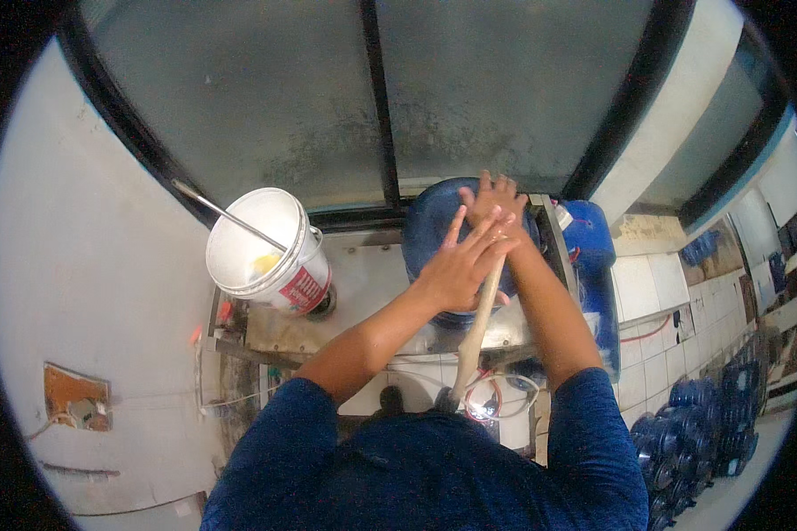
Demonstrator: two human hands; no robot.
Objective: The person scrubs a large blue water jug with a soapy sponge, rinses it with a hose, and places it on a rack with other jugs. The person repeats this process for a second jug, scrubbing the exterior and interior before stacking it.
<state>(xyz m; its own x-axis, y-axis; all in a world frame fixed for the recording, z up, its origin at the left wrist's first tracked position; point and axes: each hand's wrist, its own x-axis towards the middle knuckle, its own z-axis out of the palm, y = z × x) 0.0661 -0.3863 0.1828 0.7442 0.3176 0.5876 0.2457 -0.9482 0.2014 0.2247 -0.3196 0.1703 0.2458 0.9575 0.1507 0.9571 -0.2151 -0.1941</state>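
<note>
Both hands are pressing flat against a wooden stick [475,332], one palm on each side. The left hand [456,265] is lying with fingers extended and slightly spread, pointing up and to the right; the right hand [491,205] is lying behind it, fingers also straight. Neither is curling around the stick; it is sitting pinched between the palms.

The stick's long axis is running near vertical in the view, leaning slightly right at the top. Its upper end is hiding between the palms; its lower end is pointing toward the person's chest.

Below the hands a large blue water jug [434,226] is sitting on a metal counter [363,274]. A white bucket [270,248] with a thin metal rod is standing just left, apart from the jug. A window [328,97] is closing off the far edge. Right of the jug, a blue container [593,252] is crowding in; open counter is lying only between bucket and jug.
</note>
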